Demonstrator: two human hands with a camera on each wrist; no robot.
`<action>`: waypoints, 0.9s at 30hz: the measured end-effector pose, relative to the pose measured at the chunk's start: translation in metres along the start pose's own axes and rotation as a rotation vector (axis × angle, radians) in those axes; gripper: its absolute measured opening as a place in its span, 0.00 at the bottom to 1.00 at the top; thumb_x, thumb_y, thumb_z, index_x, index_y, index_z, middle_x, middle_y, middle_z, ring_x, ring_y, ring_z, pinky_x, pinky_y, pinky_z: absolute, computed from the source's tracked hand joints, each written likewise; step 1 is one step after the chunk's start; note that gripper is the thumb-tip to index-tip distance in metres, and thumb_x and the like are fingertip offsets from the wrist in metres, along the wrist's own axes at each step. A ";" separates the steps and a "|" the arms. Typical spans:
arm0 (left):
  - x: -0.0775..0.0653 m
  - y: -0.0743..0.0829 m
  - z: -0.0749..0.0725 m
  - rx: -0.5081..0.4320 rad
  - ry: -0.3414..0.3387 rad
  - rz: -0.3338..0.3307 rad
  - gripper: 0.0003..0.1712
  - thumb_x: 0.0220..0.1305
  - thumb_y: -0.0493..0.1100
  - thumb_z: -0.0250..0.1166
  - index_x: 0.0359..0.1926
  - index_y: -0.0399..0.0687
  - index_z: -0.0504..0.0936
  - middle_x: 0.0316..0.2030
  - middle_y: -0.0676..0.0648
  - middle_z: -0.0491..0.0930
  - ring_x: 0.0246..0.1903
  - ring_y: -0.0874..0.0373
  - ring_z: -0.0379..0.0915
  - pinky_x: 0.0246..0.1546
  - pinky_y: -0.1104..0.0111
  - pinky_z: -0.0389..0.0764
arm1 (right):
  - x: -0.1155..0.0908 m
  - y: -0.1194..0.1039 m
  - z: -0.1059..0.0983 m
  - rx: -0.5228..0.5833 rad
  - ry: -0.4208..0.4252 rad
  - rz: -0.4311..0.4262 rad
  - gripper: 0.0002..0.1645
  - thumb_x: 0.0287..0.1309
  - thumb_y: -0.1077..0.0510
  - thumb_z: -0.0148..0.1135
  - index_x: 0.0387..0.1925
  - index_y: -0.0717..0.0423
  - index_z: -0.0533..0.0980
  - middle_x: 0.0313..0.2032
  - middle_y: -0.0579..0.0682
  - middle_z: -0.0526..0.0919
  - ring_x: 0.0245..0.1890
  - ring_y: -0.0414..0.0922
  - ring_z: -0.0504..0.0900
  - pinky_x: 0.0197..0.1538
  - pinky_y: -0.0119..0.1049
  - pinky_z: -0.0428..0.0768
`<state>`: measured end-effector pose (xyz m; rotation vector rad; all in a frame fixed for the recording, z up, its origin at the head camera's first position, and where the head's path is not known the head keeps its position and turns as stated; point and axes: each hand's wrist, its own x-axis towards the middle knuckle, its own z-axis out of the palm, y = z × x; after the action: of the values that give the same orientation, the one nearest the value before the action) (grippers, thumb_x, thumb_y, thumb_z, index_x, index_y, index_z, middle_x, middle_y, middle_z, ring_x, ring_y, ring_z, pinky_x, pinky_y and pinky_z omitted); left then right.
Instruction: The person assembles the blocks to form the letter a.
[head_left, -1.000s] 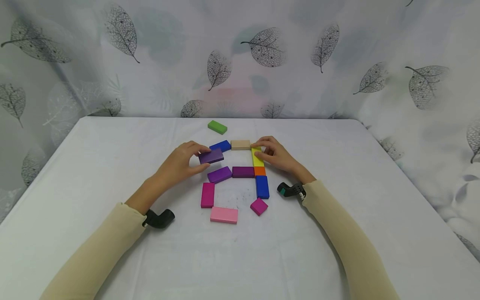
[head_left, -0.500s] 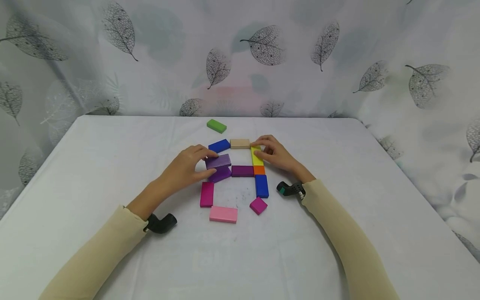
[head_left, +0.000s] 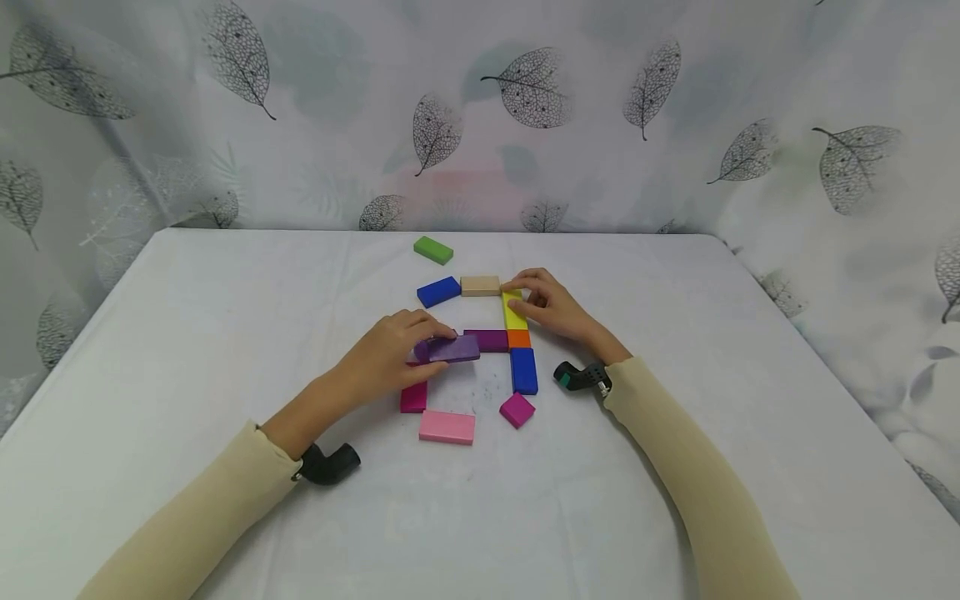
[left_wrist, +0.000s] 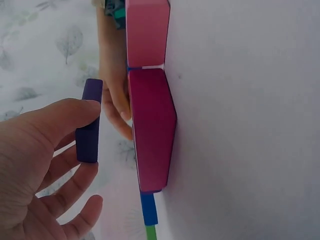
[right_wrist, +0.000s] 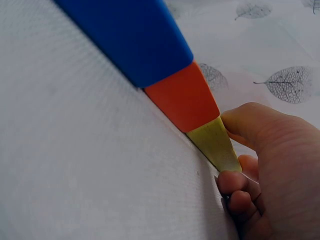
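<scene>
My left hand [head_left: 390, 354] pinches a purple block [head_left: 455, 348] between thumb and fingers. In the left wrist view that block [left_wrist: 90, 135] is held off the table, apart from the magenta block [left_wrist: 152, 130]. Beneath the hand, another violet block [head_left: 422, 351] is mostly hidden. My right hand [head_left: 558, 308] grips the far end of the yellow block [head_left: 513, 315], thumb on one side and fingers at its end, as the right wrist view shows. The yellow block adjoins an orange block [head_left: 518, 338], followed by a blue one [head_left: 523, 371]. A dark purple block [head_left: 489, 340] meets the orange one.
A beige block [head_left: 480, 286] and a second blue block [head_left: 438, 292] lie end to end at the back. Behind them is a green block [head_left: 433, 250]. Toward the front lie a pink block [head_left: 447, 427] and a small magenta block [head_left: 517, 411]. White cloth [head_left: 637, 517] covers the table.
My left hand has carried the purple block toward the front and right, from beside the back blue block to over the violet block's right side. My right hand has stayed on the yellow block.
</scene>
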<state>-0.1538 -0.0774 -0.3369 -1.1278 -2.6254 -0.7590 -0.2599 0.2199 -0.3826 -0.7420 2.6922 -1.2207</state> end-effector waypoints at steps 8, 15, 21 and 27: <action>-0.002 0.015 0.005 0.005 -0.057 0.012 0.21 0.57 0.45 0.72 0.51 0.46 0.82 0.46 0.44 0.81 0.48 0.50 0.78 0.50 0.55 0.79 | 0.000 0.002 0.001 0.011 0.004 0.001 0.21 0.67 0.57 0.59 0.59 0.58 0.76 0.62 0.58 0.66 0.35 0.48 0.67 0.40 0.37 0.68; -0.003 0.028 0.007 -0.010 -0.110 0.020 0.20 0.57 0.47 0.72 0.50 0.47 0.82 0.45 0.47 0.82 0.49 0.52 0.77 0.50 0.56 0.78 | -0.001 0.002 0.000 -0.001 0.003 -0.003 0.21 0.67 0.57 0.59 0.59 0.56 0.76 0.61 0.57 0.66 0.35 0.48 0.68 0.40 0.36 0.69; -0.004 0.036 0.010 -0.029 -0.152 0.018 0.21 0.56 0.48 0.72 0.50 0.49 0.83 0.45 0.49 0.82 0.49 0.54 0.76 0.52 0.57 0.77 | -0.001 0.000 -0.001 -0.002 0.004 -0.013 0.21 0.67 0.57 0.59 0.59 0.56 0.76 0.60 0.57 0.67 0.35 0.48 0.68 0.40 0.35 0.69; -0.007 0.040 0.012 -0.026 -0.160 0.071 0.20 0.57 0.48 0.71 0.50 0.48 0.83 0.45 0.50 0.82 0.47 0.56 0.77 0.50 0.60 0.78 | -0.001 0.000 -0.001 -0.007 0.007 -0.019 0.21 0.66 0.57 0.59 0.59 0.57 0.76 0.60 0.57 0.67 0.35 0.47 0.68 0.40 0.35 0.69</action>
<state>-0.1199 -0.0524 -0.3349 -1.3337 -2.6935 -0.7182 -0.2594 0.2210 -0.3820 -0.7668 2.7021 -1.2214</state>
